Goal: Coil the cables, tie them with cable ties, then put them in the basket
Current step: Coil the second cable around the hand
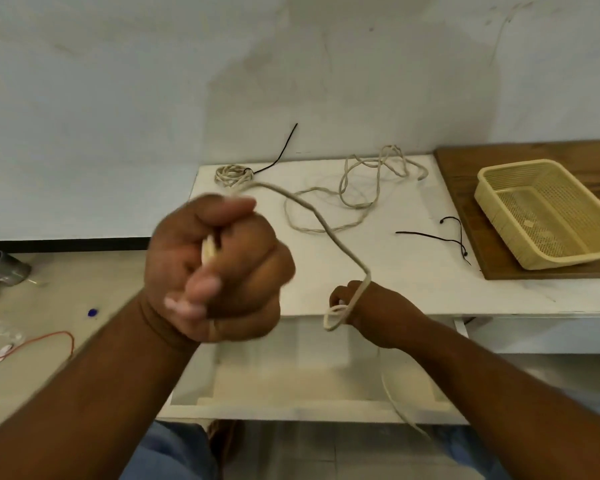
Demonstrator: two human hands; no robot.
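Note:
A long beige cable (329, 233) runs from my raised left hand (219, 271) across to my right hand (357, 303). My left hand is a fist gripping the cable near its end. My right hand holds a small loop of the cable at the table's front edge, and a tail hangs down below it. Another loose beige cable (368, 181) lies tangled on the white table (413, 271). A coiled beige cable (232, 175) with a black tie on it sits at the table's back left. Two black cable ties (444, 237) lie near the beige mesh basket (548, 213).
The basket stands on a wooden board (465, 174) at the right. On the floor at left lie a red wire (49, 337), a metal can (0, 268) and small scraps. A white wall is close behind the table.

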